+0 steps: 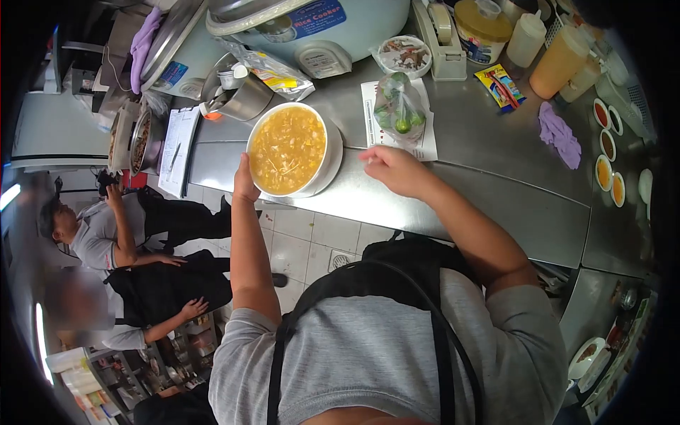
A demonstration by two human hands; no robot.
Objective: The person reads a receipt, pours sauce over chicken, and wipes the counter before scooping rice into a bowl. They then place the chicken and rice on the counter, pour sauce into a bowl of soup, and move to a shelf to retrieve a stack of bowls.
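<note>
A white bowl point(328, 159) full of thick yellow soup point(288, 150) with pale shreds stands over a white saucer point(336, 175) near the counter's front edge. My left hand point(245, 181) grips the bowl's left side, thumb up by the rim and the other fingers hidden beneath or behind it. To the right of the bowl, apart from it, my right hand point(397, 171) hovers over the counter with nothing in it, fingers loosely bent and partly spread. Just beyond that hand, a clear plastic bag of green vegetables point(401, 113) rests on a printed sheet point(427, 145).
Rice cookers point(333, 60), a steel pot point(237, 99) and a tape dispenser point(445, 42) line the back. Squeeze bottles point(559, 62), a purple cloth point(559, 134) and small sauce dishes point(604, 173) sit right. A clipboard point(178, 149) lies left; two people point(106, 234) stand beyond.
</note>
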